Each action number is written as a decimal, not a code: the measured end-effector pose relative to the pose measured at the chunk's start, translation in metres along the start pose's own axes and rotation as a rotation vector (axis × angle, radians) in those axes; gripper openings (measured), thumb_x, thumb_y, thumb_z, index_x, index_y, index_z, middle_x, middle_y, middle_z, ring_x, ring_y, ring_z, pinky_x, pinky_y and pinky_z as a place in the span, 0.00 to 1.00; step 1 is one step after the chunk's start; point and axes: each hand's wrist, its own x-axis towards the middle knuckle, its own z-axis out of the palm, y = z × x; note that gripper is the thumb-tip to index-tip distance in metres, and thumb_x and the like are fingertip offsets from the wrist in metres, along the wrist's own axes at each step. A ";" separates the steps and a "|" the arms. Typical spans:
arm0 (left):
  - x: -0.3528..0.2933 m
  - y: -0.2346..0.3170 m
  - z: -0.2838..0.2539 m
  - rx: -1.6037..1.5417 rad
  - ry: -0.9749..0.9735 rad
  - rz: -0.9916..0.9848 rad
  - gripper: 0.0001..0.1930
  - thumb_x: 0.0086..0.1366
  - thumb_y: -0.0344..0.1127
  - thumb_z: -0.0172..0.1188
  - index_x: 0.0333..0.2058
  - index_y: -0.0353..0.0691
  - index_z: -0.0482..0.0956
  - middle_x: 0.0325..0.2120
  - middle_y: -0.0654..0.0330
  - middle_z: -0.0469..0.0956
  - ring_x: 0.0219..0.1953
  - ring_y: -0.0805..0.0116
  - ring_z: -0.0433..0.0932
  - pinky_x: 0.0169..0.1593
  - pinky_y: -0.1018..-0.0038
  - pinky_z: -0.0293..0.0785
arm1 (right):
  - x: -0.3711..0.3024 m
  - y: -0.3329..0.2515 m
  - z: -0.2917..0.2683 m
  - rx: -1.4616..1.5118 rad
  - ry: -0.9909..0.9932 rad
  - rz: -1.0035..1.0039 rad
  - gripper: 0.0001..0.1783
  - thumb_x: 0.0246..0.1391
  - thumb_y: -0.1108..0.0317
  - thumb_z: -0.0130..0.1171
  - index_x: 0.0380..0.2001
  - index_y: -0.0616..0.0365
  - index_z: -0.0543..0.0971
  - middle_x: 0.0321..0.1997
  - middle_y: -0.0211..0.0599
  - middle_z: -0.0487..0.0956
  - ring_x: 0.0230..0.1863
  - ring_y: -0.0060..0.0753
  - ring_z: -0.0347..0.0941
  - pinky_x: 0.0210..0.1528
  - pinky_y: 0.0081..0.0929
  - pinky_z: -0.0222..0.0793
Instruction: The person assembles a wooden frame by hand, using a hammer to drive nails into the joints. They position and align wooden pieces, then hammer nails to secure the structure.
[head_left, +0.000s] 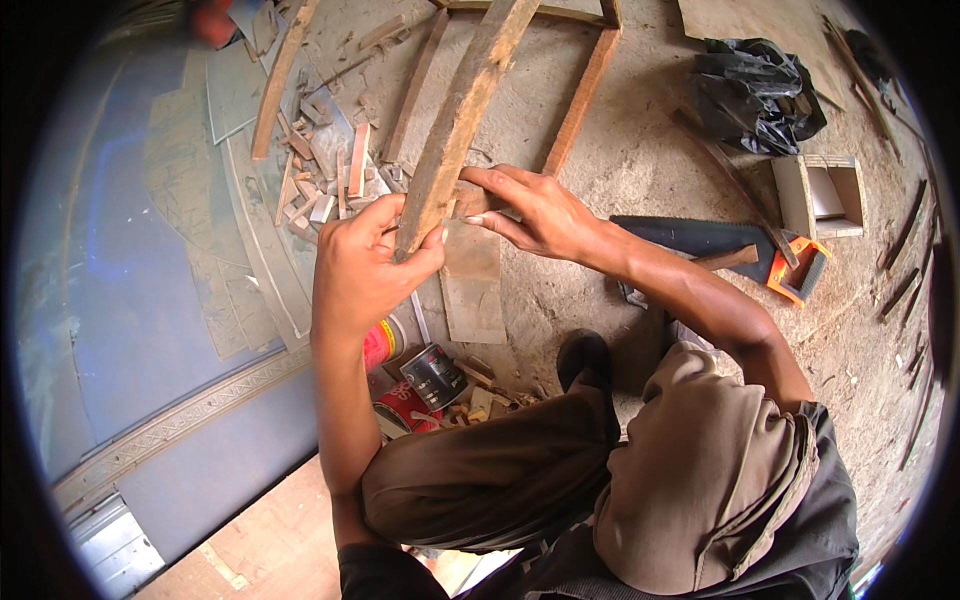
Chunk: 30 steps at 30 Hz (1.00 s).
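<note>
Left hand (372,245): your thumb and fingers grip the near end of a wooden beam (462,125); some of your fingertips are hidden by the wood.

Right hand (535,212): your thumb and forefinger pinch a short wood block (468,200) at the beam's right side. Your other fingers are partly covered; whether the block is fixed to the beam you cannot tell.

Beam: slanting up and away from you, in front of your knees, its far end cut off by the upper edge.

Wooden frame (583,100): beyond your hands, partly behind the beam, its top out of view.

Board (472,290): flat on the floor below your hands, its upper part covered.

Saw (690,237): right of your hands, orange handle; wood strips lie across it.

Black plastic bag (755,95): crumpled, contents hard to make out.

Open box (820,196): near the saw handle.

Dark can (433,376): beside your knee, near a red can (405,407), partly hidden.

Wood scraps (325,165): heaped left of the beam, too jumbled to count.
</note>
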 end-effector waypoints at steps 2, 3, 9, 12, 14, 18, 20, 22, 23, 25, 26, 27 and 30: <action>0.000 0.001 0.002 0.022 0.028 0.023 0.10 0.51 0.31 0.70 0.31 0.34 0.80 0.15 0.61 0.78 0.12 0.80 0.68 0.19 0.76 0.63 | 0.001 -0.001 0.000 0.012 0.022 -0.021 0.28 0.55 0.65 0.63 0.59 0.57 0.68 0.40 0.52 0.77 0.35 0.52 0.77 0.36 0.40 0.74; 0.000 -0.003 0.006 0.006 0.065 0.049 0.11 0.51 0.32 0.70 0.31 0.35 0.80 0.15 0.60 0.79 0.13 0.78 0.71 0.19 0.75 0.64 | 0.001 -0.002 0.001 0.018 0.032 -0.032 0.29 0.56 0.65 0.63 0.59 0.57 0.68 0.40 0.52 0.77 0.35 0.52 0.77 0.36 0.40 0.74; 0.001 0.017 0.009 0.261 0.164 0.111 0.10 0.51 0.32 0.70 0.31 0.36 0.81 0.17 0.58 0.80 0.15 0.73 0.77 0.22 0.73 0.69 | 0.001 -0.003 0.003 0.000 0.104 -0.055 0.28 0.56 0.64 0.63 0.58 0.58 0.68 0.37 0.49 0.75 0.33 0.50 0.75 0.35 0.40 0.72; 0.000 0.010 0.014 0.125 0.199 0.103 0.09 0.52 0.32 0.69 0.31 0.35 0.81 0.17 0.59 0.80 0.15 0.77 0.75 0.20 0.75 0.67 | 0.000 -0.005 0.006 -0.001 0.091 -0.045 0.28 0.56 0.65 0.63 0.58 0.59 0.68 0.38 0.49 0.74 0.35 0.49 0.74 0.38 0.40 0.71; -0.001 0.002 0.017 0.010 0.179 0.067 0.09 0.53 0.31 0.69 0.31 0.35 0.81 0.16 0.60 0.80 0.15 0.80 0.73 0.19 0.76 0.65 | -0.001 -0.003 0.008 -0.001 0.095 -0.050 0.28 0.56 0.64 0.63 0.58 0.60 0.68 0.39 0.49 0.74 0.37 0.49 0.74 0.39 0.39 0.71; -0.001 -0.009 0.019 -0.147 0.131 0.022 0.08 0.53 0.30 0.68 0.32 0.35 0.81 0.16 0.64 0.79 0.15 0.86 0.68 0.18 0.79 0.61 | -0.001 0.001 0.010 0.034 0.066 -0.046 0.28 0.56 0.64 0.63 0.58 0.60 0.67 0.40 0.48 0.74 0.38 0.48 0.74 0.40 0.39 0.71; -0.001 -0.012 0.021 -0.174 0.129 0.034 0.08 0.53 0.30 0.68 0.31 0.34 0.82 0.15 0.64 0.78 0.15 0.86 0.67 0.18 0.79 0.60 | -0.001 0.003 0.010 0.035 0.073 -0.049 0.28 0.56 0.64 0.63 0.58 0.60 0.67 0.40 0.48 0.74 0.38 0.48 0.74 0.41 0.39 0.71; 0.000 -0.015 0.021 -0.129 0.125 0.056 0.08 0.53 0.30 0.68 0.31 0.34 0.82 0.15 0.64 0.78 0.14 0.86 0.67 0.18 0.79 0.60 | -0.001 0.003 0.010 0.038 0.075 -0.046 0.28 0.56 0.64 0.63 0.58 0.60 0.67 0.40 0.48 0.74 0.38 0.47 0.74 0.41 0.38 0.71; 0.000 -0.016 0.022 -0.116 0.130 0.060 0.08 0.53 0.30 0.68 0.31 0.34 0.82 0.15 0.63 0.78 0.14 0.85 0.67 0.18 0.79 0.60 | -0.001 0.003 0.011 0.041 0.075 -0.042 0.28 0.57 0.64 0.62 0.58 0.60 0.67 0.40 0.48 0.74 0.39 0.47 0.74 0.41 0.38 0.71; 0.000 -0.016 0.022 -0.089 0.139 0.069 0.07 0.53 0.30 0.68 0.30 0.34 0.82 0.15 0.63 0.78 0.15 0.85 0.68 0.18 0.78 0.61 | -0.001 0.004 0.011 0.047 0.077 -0.040 0.28 0.57 0.64 0.62 0.58 0.61 0.67 0.40 0.48 0.74 0.38 0.47 0.74 0.41 0.38 0.71; 0.000 -0.017 0.022 -0.063 0.148 0.076 0.08 0.53 0.30 0.68 0.30 0.34 0.82 0.15 0.63 0.78 0.15 0.85 0.68 0.18 0.78 0.61 | -0.001 0.004 0.011 0.050 0.080 -0.042 0.28 0.57 0.64 0.62 0.58 0.61 0.67 0.40 0.48 0.74 0.38 0.47 0.73 0.41 0.38 0.71; 0.000 -0.018 0.023 -0.038 0.157 0.082 0.08 0.52 0.30 0.68 0.30 0.34 0.82 0.15 0.62 0.78 0.15 0.84 0.69 0.19 0.78 0.62 | -0.001 0.004 0.011 0.053 0.083 -0.044 0.28 0.57 0.64 0.62 0.58 0.61 0.67 0.40 0.48 0.74 0.38 0.47 0.73 0.41 0.38 0.71; 0.000 -0.020 0.025 -0.069 0.166 0.097 0.08 0.53 0.30 0.68 0.32 0.34 0.82 0.17 0.62 0.79 0.17 0.85 0.70 0.20 0.79 0.64 | 0.001 0.004 0.009 0.055 0.068 -0.036 0.28 0.57 0.64 0.62 0.58 0.62 0.67 0.40 0.48 0.74 0.38 0.46 0.73 0.40 0.38 0.70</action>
